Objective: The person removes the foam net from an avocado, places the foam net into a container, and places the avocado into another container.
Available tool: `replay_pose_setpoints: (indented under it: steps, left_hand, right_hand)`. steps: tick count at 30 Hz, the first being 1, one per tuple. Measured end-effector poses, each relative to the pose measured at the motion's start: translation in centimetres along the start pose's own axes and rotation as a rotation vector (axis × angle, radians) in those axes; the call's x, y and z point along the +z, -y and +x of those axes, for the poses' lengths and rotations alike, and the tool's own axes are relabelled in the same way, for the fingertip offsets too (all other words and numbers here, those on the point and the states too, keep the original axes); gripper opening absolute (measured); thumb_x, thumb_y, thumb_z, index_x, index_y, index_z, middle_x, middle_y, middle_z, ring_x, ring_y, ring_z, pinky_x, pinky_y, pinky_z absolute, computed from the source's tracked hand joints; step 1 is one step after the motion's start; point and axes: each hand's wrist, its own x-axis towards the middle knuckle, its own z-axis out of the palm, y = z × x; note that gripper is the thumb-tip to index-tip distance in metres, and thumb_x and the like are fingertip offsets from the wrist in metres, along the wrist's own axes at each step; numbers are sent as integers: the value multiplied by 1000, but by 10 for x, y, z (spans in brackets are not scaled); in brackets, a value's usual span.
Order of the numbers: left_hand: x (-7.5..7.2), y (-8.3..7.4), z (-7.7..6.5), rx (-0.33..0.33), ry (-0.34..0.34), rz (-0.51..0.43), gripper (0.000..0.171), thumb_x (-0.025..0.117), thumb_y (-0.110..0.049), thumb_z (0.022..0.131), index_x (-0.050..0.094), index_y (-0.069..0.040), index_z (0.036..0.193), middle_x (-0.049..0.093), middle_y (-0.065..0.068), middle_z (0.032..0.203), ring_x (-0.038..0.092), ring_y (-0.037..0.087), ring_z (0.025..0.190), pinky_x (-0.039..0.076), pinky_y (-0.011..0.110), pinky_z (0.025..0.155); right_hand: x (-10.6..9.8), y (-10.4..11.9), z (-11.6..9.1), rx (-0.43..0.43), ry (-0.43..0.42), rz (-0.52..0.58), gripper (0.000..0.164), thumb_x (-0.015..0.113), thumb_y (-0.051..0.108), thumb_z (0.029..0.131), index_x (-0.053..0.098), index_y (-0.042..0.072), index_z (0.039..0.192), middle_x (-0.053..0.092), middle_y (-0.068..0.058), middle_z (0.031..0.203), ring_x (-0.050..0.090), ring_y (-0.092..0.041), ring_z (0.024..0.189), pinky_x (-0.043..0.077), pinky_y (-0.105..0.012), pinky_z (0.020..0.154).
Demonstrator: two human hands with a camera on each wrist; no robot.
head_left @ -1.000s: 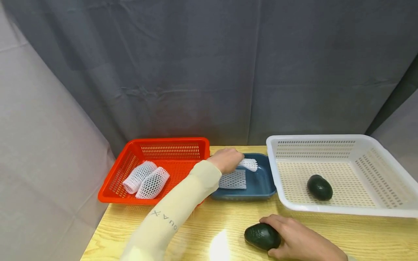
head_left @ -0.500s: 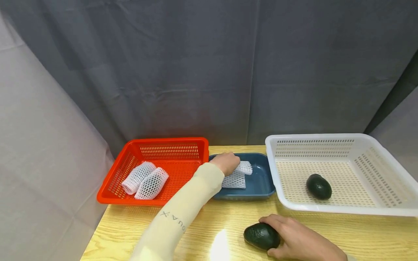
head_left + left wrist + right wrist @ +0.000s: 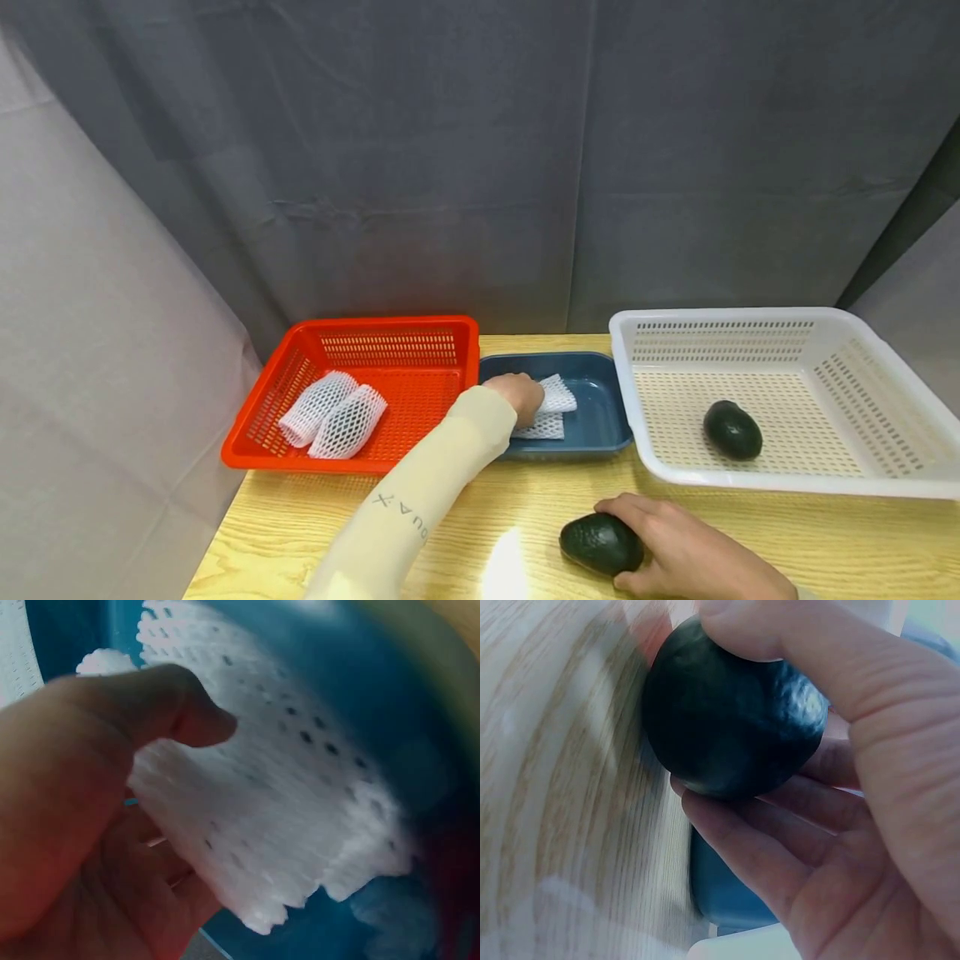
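My left hand (image 3: 519,396) is down in the blue tray (image 3: 600,417), its thumb and fingers pinching a white foam net sleeve (image 3: 277,765). In the left wrist view the thumb lies across the sleeve and the fingers pass behind it. Another flat foam net (image 3: 546,427) lies under it in the tray. On the table in front, my right hand (image 3: 671,550) grips a dark green avocado (image 3: 602,543) between thumb and fingers. The right wrist view shows the avocado (image 3: 731,712) from one end, close to the wood.
A red basket (image 3: 431,392) at left contains two net-wrapped avocados (image 3: 349,422). To the right, a white basket (image 3: 806,400) has one bare avocado (image 3: 732,430) in it. Grey cloth (image 3: 450,167) hangs behind the wooden table (image 3: 465,550).
My left hand has moved lower and nearer within the blue tray, bringing the pinched foam net down and left over the other net. The right hand and its avocado stay put.
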Motion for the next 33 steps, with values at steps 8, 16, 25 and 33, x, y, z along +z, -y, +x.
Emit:
replay_pose_setpoints:
  steps: [8,16,25,33]
  left_hand:
    - [8,-8,-2,-55,19,3,54,61,-35,101,57,-9,148,56,3,155,59,19,136,52,35,113]
    - [14,-13,-4,-116,18,-33,76,57,-42,103,28,-8,164,38,5,168,37,19,157,43,46,122]
    - [17,-11,-2,-119,6,-34,75,56,-42,103,28,-7,163,37,6,169,35,18,158,41,41,124]
    - [15,-7,6,-66,7,58,76,56,-45,102,31,-6,162,36,6,169,35,19,158,34,29,127]
  right_hand:
    - [0,1,0,2,2,0,69,87,45,74,65,15,132,69,4,127,63,-1,102,58,-24,81]
    - [-1,1,1,53,51,13,73,87,48,74,64,13,134,68,0,129,65,-7,103,61,-31,84]
    - [0,1,0,12,15,-8,70,87,46,74,65,15,132,68,4,127,63,-2,101,58,-25,81]
    - [-1,1,0,28,25,-10,71,87,48,73,65,16,132,68,4,128,63,-4,102,59,-27,83]
